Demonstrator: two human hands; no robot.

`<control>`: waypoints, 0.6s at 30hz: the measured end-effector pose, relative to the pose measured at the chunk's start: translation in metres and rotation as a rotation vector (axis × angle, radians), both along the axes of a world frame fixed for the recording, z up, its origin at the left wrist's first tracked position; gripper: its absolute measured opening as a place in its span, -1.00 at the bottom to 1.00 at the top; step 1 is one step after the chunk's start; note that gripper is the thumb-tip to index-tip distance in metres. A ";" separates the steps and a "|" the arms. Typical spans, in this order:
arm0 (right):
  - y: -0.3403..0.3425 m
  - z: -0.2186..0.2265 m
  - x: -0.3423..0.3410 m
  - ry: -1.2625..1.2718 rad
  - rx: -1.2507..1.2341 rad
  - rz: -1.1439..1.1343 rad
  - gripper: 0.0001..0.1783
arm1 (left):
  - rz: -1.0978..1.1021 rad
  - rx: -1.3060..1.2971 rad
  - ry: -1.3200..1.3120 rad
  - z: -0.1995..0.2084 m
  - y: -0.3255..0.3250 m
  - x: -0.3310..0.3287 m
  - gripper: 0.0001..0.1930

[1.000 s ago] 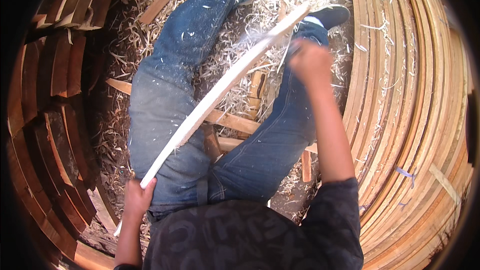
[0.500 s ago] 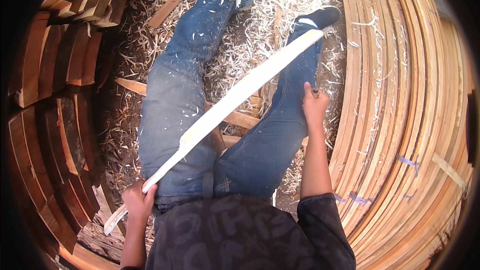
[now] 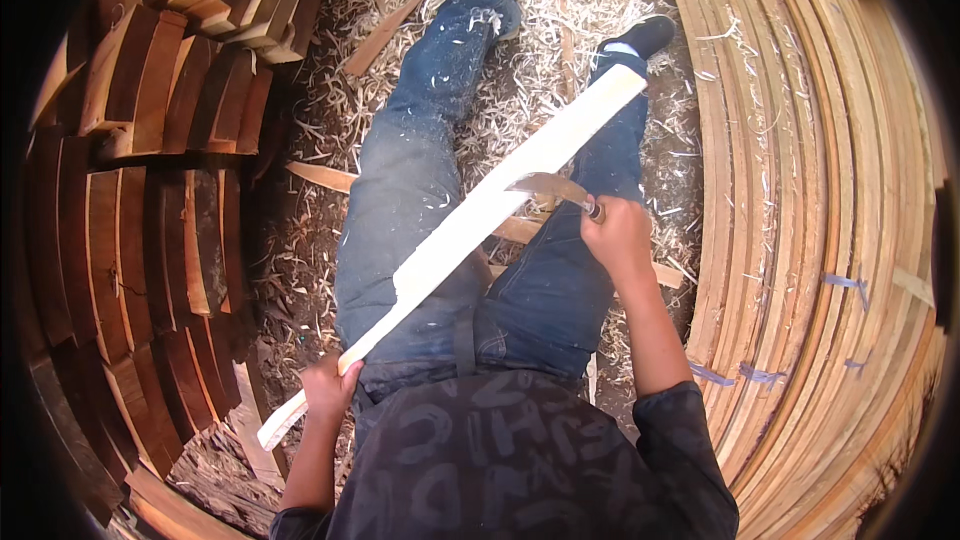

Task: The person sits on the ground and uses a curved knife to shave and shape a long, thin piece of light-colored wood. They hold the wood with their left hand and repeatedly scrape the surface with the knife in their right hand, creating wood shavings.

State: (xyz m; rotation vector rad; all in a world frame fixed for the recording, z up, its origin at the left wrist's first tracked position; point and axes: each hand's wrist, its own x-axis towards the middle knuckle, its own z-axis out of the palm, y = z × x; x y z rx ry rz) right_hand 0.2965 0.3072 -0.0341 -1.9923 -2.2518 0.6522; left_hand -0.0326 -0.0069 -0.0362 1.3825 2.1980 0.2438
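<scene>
A pale, flat-bladed wooden bat (image 3: 500,192) lies slanting across my lap and thighs, from low on the left to high on the right. Closed round its narrow handle is my left hand (image 3: 330,388), with the handle's end sticking out below. My right hand (image 3: 618,235) grips the short wooden handle of a curved knife (image 3: 545,185). The knife's blade reaches left and lies over the right edge of the bat's face, about halfway along the bat. Whether the blade bites into the wood, I cannot tell.
Curled wood shavings (image 3: 545,30) cover the ground between and around my legs (image 3: 400,200). Stacked dark wood blocks (image 3: 110,240) rise on the left. Long planks (image 3: 770,190), tied with strips, lie along the right. Loose wood slats (image 3: 385,35) rest among the shavings.
My right hand has moved left, toward the bat, and the knife's blade now shows over it. My left hand keeps its hold. The whole view has shifted somewhat.
</scene>
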 end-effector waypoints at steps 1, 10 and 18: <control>0.007 -0.002 0.003 -0.031 0.008 -0.008 -0.81 | -0.013 0.016 -0.004 -0.003 0.000 -0.002 -0.53; 0.073 -0.019 0.024 -0.179 0.172 -0.263 -0.79 | 0.008 -0.081 0.026 -0.003 0.000 0.002 -0.51; 0.057 0.023 0.034 -0.044 0.076 -0.215 -0.77 | 0.008 -0.088 -0.005 -0.011 -0.002 0.001 -0.53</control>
